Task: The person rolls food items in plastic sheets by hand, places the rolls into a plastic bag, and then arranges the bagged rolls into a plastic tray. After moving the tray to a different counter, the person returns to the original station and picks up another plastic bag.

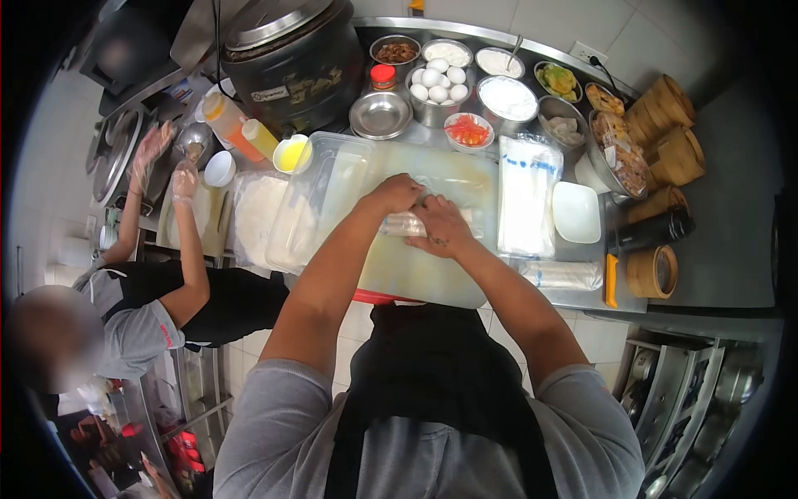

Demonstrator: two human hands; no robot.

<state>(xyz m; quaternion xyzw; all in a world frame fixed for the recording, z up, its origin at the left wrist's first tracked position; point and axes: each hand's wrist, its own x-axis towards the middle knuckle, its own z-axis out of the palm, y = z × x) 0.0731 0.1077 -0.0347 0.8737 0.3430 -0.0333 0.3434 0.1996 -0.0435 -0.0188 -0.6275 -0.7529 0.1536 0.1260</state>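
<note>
The wearer's black apron [436, 374] and grey shirt sleeves lie nearest the camera. Both bare forearms extend forward to a clear-wrapped roll [401, 224], which lies crosswise on the translucent cutting board [399, 274]. The left grip [399, 194] rests at the roll's far side, fingers curled; how far it closes cannot be told (the fingertips are hidden). The right grip [445, 226] lies across the roll, in contact, with the thumb apart from the fingers; whether it clasps or only presses cannot be told. The two grips are adjacent.

The board sits on a metal table [573, 299]. At its left side is a clear plastic container [332, 135]; at its right, a stack of flat plastic bags [528, 200] and a white dish [576, 212]. Behind the board stand a metal bowl of eggs [438, 83] and a large black pot [291, 66]. Bamboo steamers [661, 108] occupy the far right. A co-worker [141, 341] stands at left, hands raised over the adjoining work area. White tiles cover the wall [619, 33].
</note>
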